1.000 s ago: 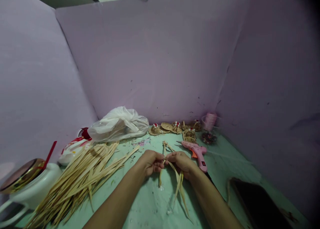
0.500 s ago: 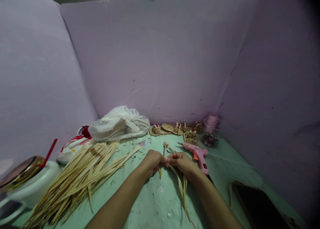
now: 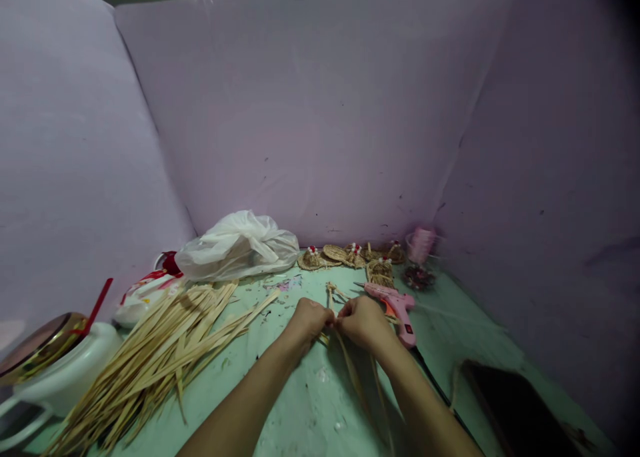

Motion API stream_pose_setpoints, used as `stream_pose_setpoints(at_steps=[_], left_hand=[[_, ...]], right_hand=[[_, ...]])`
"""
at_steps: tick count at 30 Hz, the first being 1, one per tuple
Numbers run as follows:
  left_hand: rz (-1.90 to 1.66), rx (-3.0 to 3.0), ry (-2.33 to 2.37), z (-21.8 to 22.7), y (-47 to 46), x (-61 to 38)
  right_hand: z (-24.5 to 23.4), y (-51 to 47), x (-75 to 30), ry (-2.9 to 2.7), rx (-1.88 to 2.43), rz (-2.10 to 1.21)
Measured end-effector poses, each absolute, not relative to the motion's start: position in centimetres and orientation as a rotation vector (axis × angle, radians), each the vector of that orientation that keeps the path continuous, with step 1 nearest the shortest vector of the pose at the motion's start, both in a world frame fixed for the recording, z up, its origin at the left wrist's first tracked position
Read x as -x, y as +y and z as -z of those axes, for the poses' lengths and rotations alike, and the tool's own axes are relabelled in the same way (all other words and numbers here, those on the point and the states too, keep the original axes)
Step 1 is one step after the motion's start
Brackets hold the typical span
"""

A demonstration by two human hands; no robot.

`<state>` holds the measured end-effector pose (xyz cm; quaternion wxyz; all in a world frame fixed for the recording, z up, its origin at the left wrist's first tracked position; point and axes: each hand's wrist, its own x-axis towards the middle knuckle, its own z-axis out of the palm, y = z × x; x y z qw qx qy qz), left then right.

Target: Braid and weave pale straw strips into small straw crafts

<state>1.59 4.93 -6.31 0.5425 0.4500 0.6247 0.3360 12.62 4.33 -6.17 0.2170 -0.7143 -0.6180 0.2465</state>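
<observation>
Both my hands meet over the middle of the green table, fingertips almost touching. My left hand (image 3: 310, 320) is closed in a pinch on a thin straw braid (image 3: 331, 297), whose knotted end points away from me. My right hand (image 3: 364, 320) pinches the pale strips at the same spot, knuckles turned up. Loose straw strips (image 3: 354, 370) trail from between the hands toward me. A short strip end sticks out under my left hand. My fingers hide the exact crossing of the strips. Just right of my right hand lies a pink glue gun (image 3: 397, 307).
A heap of dry straw strips (image 3: 165, 350) covers the left side, beside a white pot (image 3: 85, 364). Behind are a white plastic bag (image 3: 245, 247) and several woven straw slippers (image 3: 335, 256) with beads. A pink spool (image 3: 421, 245) and dark phone-like slab (image 3: 515, 410) are right.
My right hand has turned over, its back now upward, and shifted slightly left. The trailing strips have swung and blur. My left hand keeps its pinch nearly in place.
</observation>
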Motion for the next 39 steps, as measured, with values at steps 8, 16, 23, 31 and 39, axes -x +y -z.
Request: stream_pose_setpoints(at_steps=[8,16,23,31,39], left_hand=[[-0.725,-0.904,1.441,6.4,5.1,-1.1],[-0.694,-0.955,1.268,7.2,5.2,0.6],[-0.587,-1.1,1.134,7.0,5.2,1.5],[-0.571,-1.124,1.145,7.6,5.6,1.7],[-0.532,-1.201,1.197,7.8,5.6,1.5]], right_hand=[[3.8,2.8,-11.3,-1.821,2.032,-0.628],[4.4,2.6,-10.3,-2.017,1.811,-0.639],[5.4,4.1,-12.9,-1.362,1.628,-1.098],[8.1,2.5,-10.8,-1.077,1.509,-1.324],[9.4,1.5,-10.4,-1.016,1.545,-1.234]])
